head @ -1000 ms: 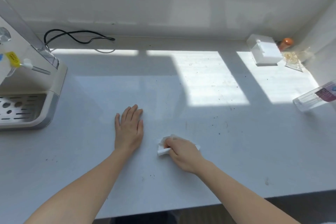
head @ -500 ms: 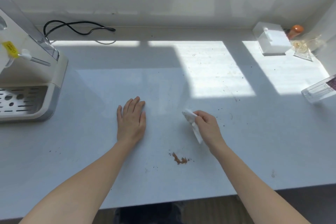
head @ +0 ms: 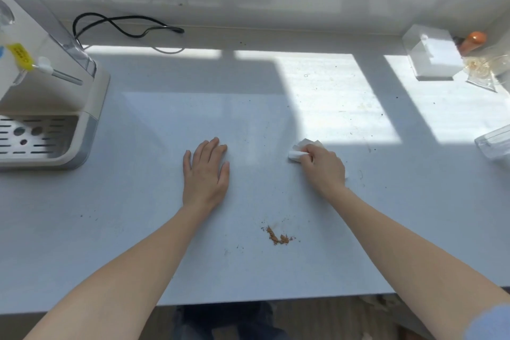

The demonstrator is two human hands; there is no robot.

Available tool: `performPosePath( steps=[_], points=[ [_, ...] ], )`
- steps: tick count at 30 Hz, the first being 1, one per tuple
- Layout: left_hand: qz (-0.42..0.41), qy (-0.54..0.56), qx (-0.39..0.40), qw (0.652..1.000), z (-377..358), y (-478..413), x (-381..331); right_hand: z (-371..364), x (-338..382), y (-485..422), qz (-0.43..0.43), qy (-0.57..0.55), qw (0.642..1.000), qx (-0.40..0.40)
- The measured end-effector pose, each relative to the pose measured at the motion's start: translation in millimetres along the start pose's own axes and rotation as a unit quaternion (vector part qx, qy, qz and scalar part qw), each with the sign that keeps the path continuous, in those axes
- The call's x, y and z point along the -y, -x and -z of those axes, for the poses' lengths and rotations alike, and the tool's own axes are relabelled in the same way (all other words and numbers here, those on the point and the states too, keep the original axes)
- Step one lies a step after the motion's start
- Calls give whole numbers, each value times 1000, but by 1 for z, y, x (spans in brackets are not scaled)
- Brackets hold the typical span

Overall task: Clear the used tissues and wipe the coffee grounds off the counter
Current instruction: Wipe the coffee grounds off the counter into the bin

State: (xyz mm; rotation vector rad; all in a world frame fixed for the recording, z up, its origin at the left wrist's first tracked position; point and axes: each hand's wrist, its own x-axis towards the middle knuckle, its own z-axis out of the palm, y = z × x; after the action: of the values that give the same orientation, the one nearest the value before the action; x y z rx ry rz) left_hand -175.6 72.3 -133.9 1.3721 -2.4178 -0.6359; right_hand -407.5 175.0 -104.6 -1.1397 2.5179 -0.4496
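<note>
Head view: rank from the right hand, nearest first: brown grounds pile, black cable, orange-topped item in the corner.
From the right hand:
1. Brown coffee grounds pile, toward the counter's front edge.
2. Orange-topped item, far right corner.
3. Black cable, back left by the wall.

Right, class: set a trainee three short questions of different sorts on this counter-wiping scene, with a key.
1. True or false: the left hand lies flat on the counter.
2. Which hand has a grip on the tissue?
3. The brown coffee grounds lie: A) under the tissue, B) nearer the counter's front edge than both hands, C) beside the coffee machine.

Key: 1 true; 2 the right hand; 3 B.
</note>
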Motion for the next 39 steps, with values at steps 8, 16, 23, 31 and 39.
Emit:
performPosePath(
  steps=[8,16,23,31,39],
  points=[
    [1,-4,2,1000,0,0,0,-15,25,70,70,63,991,99],
    [2,-8,0,1000,2,0,-2,-35,47,131,41,3,984,176],
    [4,0,7,1000,3,0,-2,22,9,108,-131,-317,936,85],
    [2,-9,13,1000,2,0,-1,64,-50,15,-145,-190,970,-38],
    [-4,-12,19,1000,3,1,-1,24,-63,38,-131,-46,990,-25]
  ],
)
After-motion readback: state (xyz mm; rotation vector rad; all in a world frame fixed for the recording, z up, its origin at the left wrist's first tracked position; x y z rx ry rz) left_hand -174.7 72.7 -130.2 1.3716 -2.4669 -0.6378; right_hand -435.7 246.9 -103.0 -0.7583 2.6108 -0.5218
